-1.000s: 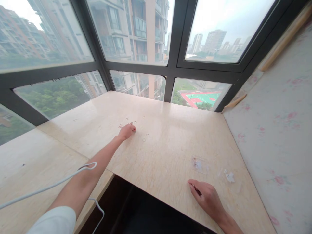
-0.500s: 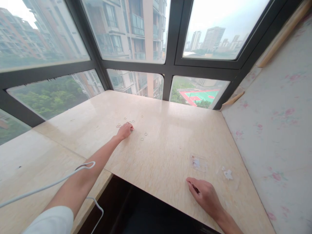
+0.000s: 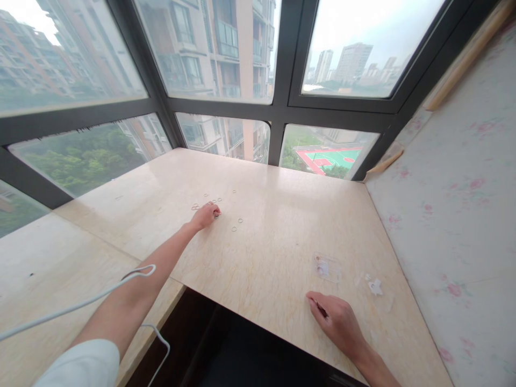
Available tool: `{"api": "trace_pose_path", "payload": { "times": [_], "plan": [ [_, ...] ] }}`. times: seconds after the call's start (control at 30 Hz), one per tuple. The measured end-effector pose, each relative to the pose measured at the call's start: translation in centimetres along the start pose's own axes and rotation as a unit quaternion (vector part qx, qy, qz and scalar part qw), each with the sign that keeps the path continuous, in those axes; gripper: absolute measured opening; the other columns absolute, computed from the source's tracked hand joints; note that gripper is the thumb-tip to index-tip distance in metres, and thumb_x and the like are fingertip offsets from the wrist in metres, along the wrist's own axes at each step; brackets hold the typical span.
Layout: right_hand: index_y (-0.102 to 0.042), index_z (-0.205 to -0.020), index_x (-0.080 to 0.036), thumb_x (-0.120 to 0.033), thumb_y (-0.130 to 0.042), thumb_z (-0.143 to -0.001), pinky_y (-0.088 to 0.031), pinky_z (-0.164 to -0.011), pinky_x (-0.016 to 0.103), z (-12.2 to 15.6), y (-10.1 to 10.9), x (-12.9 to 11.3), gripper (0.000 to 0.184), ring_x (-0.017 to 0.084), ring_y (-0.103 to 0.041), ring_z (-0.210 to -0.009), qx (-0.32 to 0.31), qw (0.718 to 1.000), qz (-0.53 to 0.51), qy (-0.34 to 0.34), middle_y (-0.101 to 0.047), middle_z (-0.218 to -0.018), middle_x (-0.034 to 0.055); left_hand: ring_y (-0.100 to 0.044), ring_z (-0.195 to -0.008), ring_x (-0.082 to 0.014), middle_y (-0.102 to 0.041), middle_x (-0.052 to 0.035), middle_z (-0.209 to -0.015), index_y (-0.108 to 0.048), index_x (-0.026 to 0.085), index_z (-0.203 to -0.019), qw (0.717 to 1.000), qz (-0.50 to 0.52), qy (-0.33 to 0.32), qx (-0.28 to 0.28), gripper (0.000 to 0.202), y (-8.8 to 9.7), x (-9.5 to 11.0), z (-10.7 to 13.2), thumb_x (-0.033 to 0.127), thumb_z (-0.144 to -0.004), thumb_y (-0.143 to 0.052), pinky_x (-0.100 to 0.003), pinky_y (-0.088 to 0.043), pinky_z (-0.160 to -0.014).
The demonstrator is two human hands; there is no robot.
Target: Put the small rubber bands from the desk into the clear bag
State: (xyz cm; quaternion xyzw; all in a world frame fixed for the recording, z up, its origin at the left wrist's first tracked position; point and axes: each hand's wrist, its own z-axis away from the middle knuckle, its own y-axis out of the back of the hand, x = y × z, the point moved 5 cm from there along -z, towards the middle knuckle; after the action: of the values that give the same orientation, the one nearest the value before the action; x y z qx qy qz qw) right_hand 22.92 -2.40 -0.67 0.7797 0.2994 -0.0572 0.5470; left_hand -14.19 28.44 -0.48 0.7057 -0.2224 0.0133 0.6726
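Note:
My left hand (image 3: 205,216) reaches far out over the beige stone surface, thumb and fingers pinched together. The edge of a thin small ring (image 3: 217,216) shows at its fingertips. Around this hand lie several more thin rings, among them a near ring (image 3: 234,229), one just to its right (image 3: 240,221) and a farther one (image 3: 234,191). My right hand (image 3: 335,321) rests closed near the front edge, thumb and fingers pressed together; what they hold, if anything, is hidden. Just beyond it lies a clear plastic case (image 3: 329,270) with small pieces in it.
A white star-shaped piece (image 3: 375,287) and clear scraps lie right of the case. A white cable (image 3: 80,305) crosses above my left forearm. The stone top (image 3: 274,258) meets dark-framed windows (image 3: 226,108) behind and a flowered wall (image 3: 455,231) on the right.
The view has shifted very slightly. Both hands keep nearly the same place and closed pose, and the rings and the case lie as before.

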Motion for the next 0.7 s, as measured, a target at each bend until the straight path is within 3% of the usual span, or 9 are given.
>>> {"api": "trace_pose_path", "payload": {
  "times": [0.4,0.53,0.7],
  "plan": [
    [-0.070,-0.086,-0.017,-0.024,-0.041,-0.095,-0.044,-0.054,0.025,0.0,-0.1,0.1,0.031,0.015,-0.061,-0.052,-0.002,1.000,0.006,-0.009,-0.067,-0.062,0.0046,-0.058,-0.089,-0.0228,-0.061,-0.0087,-0.092,-0.062,0.019,-0.076,0.998,0.056,0.021,0.036,0.015,0.9,1.6,-0.4,0.019,-0.081,-0.048,-0.032,-0.045,-0.080],
    [-0.070,-0.085,-0.017,-0.025,-0.040,-0.095,-0.043,-0.054,0.025,-0.2,0.0,-0.1,0.032,0.015,-0.062,-0.053,-0.001,1.000,0.004,-0.012,-0.068,-0.062,0.0052,-0.058,-0.088,-0.0222,-0.063,-0.0089,-0.091,-0.060,0.018,-0.078,0.993,0.105,0.021,0.055,0.017,1.1,4.4,-0.2,0.021,-0.084,-0.045,-0.033,-0.045,-0.081],
    [-0.071,-0.083,-0.018,-0.024,-0.041,-0.094,-0.043,-0.056,0.024,-0.3,0.2,-0.2,0.033,0.015,-0.062,-0.054,0.005,1.000,-0.001,-0.016,-0.069,-0.063,0.0052,-0.060,-0.074,-0.0185,-0.067,-0.0045,-0.077,-0.060,0.019,-0.079,0.981,0.192,-0.009,0.016,0.015,-0.9,10.6,0.7,0.023,-0.081,-0.046,-0.030,-0.047,-0.071]
  ]
}}
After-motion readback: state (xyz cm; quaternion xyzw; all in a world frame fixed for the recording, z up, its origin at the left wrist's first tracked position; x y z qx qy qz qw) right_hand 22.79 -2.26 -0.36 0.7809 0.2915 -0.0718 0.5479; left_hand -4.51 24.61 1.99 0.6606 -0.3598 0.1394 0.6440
